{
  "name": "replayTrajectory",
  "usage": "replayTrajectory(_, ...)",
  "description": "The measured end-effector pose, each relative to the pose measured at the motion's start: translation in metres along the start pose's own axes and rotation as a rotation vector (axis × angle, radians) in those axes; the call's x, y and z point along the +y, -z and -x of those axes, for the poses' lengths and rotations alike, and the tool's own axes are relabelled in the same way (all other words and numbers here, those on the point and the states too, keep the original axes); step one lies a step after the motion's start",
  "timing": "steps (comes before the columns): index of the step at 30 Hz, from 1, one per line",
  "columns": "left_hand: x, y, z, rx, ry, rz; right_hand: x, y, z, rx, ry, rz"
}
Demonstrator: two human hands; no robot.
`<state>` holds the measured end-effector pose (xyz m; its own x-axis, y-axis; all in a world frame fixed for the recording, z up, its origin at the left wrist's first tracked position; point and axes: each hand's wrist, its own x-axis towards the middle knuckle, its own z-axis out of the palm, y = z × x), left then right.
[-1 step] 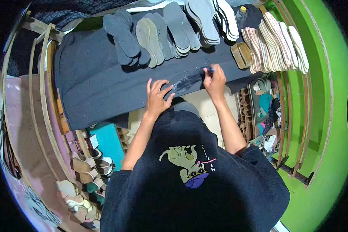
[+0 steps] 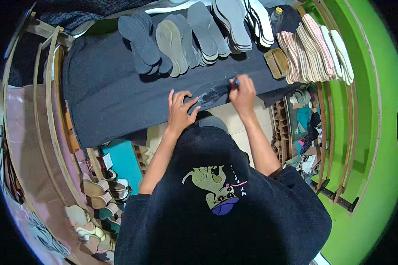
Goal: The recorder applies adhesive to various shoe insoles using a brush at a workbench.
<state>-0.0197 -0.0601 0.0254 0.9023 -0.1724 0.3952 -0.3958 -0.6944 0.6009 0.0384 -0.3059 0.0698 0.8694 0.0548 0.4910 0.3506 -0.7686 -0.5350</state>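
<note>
A dark insole-shaped piece (image 2: 211, 94) with a whitish, shiny smear lies near the front edge of the cloth-covered table (image 2: 106, 97). My left hand (image 2: 180, 110) rests at its left end, fingers spread, with thumb and index finger touching it. At the other end, my right hand (image 2: 243, 96) is closed around a small tool with a blue end (image 2: 236, 81). The tool's working tip is hidden by the fingers, so its exact kind cannot be made out.
Stacks of dark grey insoles (image 2: 139, 42) and lighter-edged ones (image 2: 232, 26) line the table's back. A brown block-like container (image 2: 277, 63) stands beside a row of pale insoles (image 2: 314, 48). Behind is a yellow-capped bottle (image 2: 277, 15). Shoes (image 2: 95, 187) sit on a rack at lower left.
My right hand has shifted a little to the left along the insole piece with the blue-ended tool. My left hand stays in place.
</note>
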Motion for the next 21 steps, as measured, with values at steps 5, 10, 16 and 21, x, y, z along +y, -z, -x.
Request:
replayTrajectory(5,-0.007,-0.007,0.004,0.043,0.002,0.052,-0.084,-0.033,0.029,-0.207,0.268,-0.171)
replayTrajectory(10,-0.008,-0.006,0.008,0.088,0.015,0.084,-0.036,-0.026,-0.004,-0.038,-0.099,-0.246)
replayTrajectory(16,-0.014,-0.01,0.01,0.078,-0.001,0.081,-0.067,-0.039,0.009,-0.199,0.23,-0.005)
replayTrajectory(21,-0.022,-0.013,0.015,0.125,-0.01,-0.003,-0.087,-0.051,0.015,-0.127,0.1,-0.379)
